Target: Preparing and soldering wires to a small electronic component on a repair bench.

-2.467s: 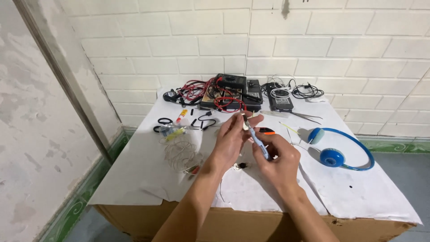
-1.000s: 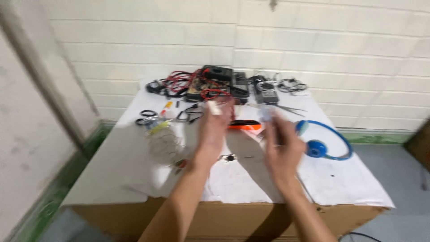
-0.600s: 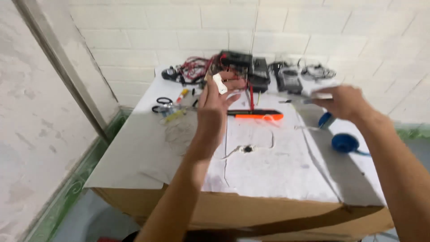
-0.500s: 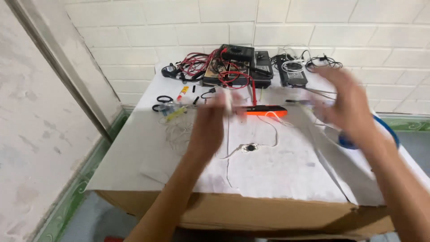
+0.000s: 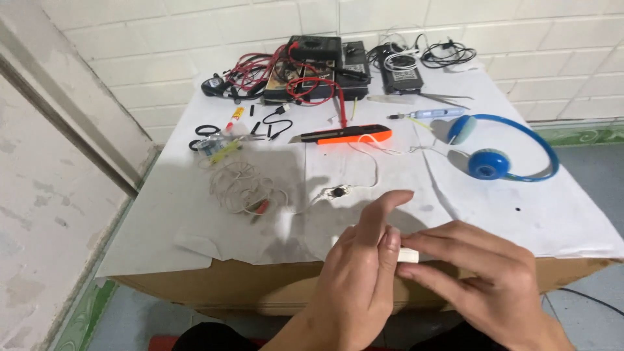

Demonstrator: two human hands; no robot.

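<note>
A small white piece [image 5: 408, 255] sat pinched between both hands, low near the bench [image 5: 195, 214] edge. The left hand [image 5: 357, 286] and right hand [image 5: 481, 286] both gripped it. Beyond them lay a thin white wire [image 5: 338, 192], an orange knife [image 5: 341, 136] and blue headphones [image 5: 500, 153].

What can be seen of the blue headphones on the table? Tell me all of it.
The blue headphones lie flat on the white paper sheet at the table's right side, to the right of the orange utility knife. A thin blue band, plastic by its look, arcs round to the right and joins two round ear cups: the upper one shows a pale, greyish pad, the lower one is solid blue with a darker centre. No cable on them can be made out. Neither hand touches them; they rest only on the paper.
</note>
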